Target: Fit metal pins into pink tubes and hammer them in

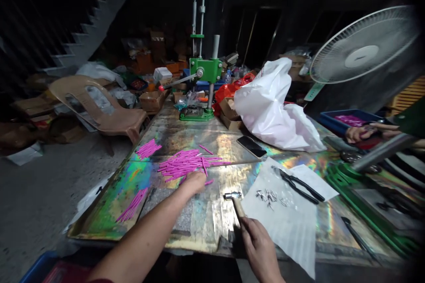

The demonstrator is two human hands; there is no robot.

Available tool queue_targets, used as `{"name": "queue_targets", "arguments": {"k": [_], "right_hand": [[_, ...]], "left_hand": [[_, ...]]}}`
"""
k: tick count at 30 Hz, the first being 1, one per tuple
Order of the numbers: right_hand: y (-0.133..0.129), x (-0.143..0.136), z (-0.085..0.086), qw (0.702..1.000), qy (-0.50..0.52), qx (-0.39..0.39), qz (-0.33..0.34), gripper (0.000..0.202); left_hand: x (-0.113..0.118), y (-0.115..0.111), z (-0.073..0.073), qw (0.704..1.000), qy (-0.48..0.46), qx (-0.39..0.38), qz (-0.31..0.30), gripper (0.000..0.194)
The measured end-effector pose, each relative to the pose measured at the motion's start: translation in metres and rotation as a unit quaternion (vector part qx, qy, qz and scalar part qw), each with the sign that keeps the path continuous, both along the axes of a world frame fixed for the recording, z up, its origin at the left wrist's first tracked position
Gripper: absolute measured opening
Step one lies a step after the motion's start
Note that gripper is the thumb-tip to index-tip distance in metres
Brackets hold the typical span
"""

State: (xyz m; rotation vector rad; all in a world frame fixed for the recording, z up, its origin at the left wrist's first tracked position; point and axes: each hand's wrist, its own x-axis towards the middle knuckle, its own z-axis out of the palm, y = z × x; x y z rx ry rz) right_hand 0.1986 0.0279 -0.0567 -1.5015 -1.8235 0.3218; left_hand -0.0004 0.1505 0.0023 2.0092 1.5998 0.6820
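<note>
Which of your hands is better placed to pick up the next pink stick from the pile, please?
The left hand: it already rests at the near edge of the pink sticks, while the right hand grips the hammer beside the white paper.

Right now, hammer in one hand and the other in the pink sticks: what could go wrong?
1. The left hand rests on the pile of pink sticks, near the head of the hammer held by the right hand; a swing could catch fingers.
2. The small metal pieces lie loose on a paper sheet overhanging the table edge; a blow might scatter them.
3. The phone lies unprotected on the table.
</note>
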Motion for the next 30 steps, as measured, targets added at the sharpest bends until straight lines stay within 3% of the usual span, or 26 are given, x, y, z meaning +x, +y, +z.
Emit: {"name": "queue_targets", "arguments": {"k": [5, 8, 12, 18, 24, 30], "right_hand": [[-0.008, -0.005, 0.01, 0.999, 0.038, 0.032, -0.003, 0.021], [-0.013, -0.012, 0.018, 0.998, 0.049, 0.037, 0.001, 0.022], [-0.009, -0.006, 0.024, 0.999, 0.018, -0.01, -0.029, 0.025], [0.024, 0.051, 0.025, 0.981, -0.041, -0.087, -0.168, 0.03], [0.06, 0.074, 0.015, 0.965, -0.094, -0.154, -0.191, 0.017], [0.063, 0.072, 0.005, 0.964, -0.06, -0.174, -0.192, 0.01]], "left_hand": [[-0.002, -0.021, 0.03, 0.999, 0.005, -0.025, -0.04, 0.014], [-0.002, -0.044, 0.037, 0.993, -0.04, -0.056, -0.093, 0.012], [-0.01, -0.078, 0.032, 0.959, -0.192, -0.181, -0.102, 0.015], [-0.017, -0.111, 0.025, 0.915, -0.272, -0.293, -0.047, 0.03], [-0.007, -0.123, 0.019, 0.904, -0.272, -0.328, -0.036, 0.039], [-0.005, -0.127, 0.013, 0.906, -0.268, -0.324, -0.053, 0.033]]}}
